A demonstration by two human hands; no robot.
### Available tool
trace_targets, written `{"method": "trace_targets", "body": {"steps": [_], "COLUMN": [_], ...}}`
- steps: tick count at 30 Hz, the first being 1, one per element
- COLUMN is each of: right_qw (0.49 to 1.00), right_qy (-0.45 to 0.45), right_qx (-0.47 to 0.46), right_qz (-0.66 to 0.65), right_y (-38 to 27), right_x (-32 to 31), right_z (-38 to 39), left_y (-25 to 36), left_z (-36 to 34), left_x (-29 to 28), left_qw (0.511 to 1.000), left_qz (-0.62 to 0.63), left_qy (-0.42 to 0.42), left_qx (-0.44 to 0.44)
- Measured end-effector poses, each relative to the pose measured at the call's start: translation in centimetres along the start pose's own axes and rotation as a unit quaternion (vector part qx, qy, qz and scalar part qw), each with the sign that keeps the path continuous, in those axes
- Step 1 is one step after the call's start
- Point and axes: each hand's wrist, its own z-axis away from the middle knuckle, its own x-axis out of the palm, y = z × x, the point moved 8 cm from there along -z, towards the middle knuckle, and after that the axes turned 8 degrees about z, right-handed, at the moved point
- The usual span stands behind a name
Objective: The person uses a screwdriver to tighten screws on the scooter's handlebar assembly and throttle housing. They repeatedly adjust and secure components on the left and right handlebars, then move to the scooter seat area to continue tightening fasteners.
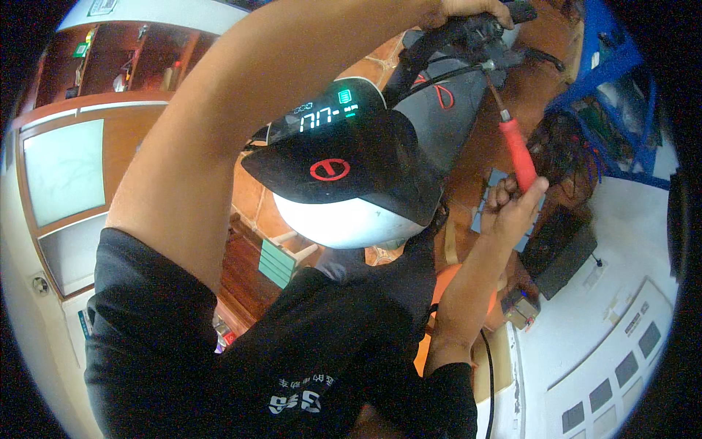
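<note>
At the top edge my left hand (pixel 475 10) is curled over the handlebar (pixel 479 40) of an electric scooter, part of it cut off by the frame. Lower on the right, my right hand (pixel 515 208) grips a screwdriver (pixel 517 150) by its red handle. Its metal shaft points up, and the tip reaches the lever bracket (pixel 490 66) on the handlebar. A black cable runs from there toward the scooter's lit display (pixel 322 113). Below the display are a black front cover (pixel 380 157) with a red round emblem and a bright white headlight (pixel 344 219).
A blue metal rack (pixel 585 88) with a tangle of wires (pixel 559 146) stands at right, above a black box (pixel 559 252). Something orange (pixel 452 282) is beside my right forearm. A green slatted stool (pixel 278 263) sits below the scooter; wooden shelves (pixel 110 66) line the left.
</note>
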Motion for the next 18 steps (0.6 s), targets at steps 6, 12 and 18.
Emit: {"method": "trace_targets", "body": {"steps": [6,12,18], "right_qw": [0.863,0.983,0.975], "right_qy": [0.165,0.128,0.143], "right_qx": [-0.289,0.054,-0.12], "right_qz": [0.379,0.12,0.122], "right_y": [-4.0,-1.3,-3.3], "right_x": [-0.2,0.9,1.2], "right_z": [1.3,0.2,-0.5], "left_y": [0.9,0.4,-0.3], "left_z": [0.0,0.9,0.5], "left_x": [2.1,0.9,0.0], "left_qw": [0.999,1.0,0.999], "left_qz": [0.033,0.018,-0.001], "left_qy": [-0.011,0.004,0.019], "left_qx": [-0.009,-0.011,-0.048]}}
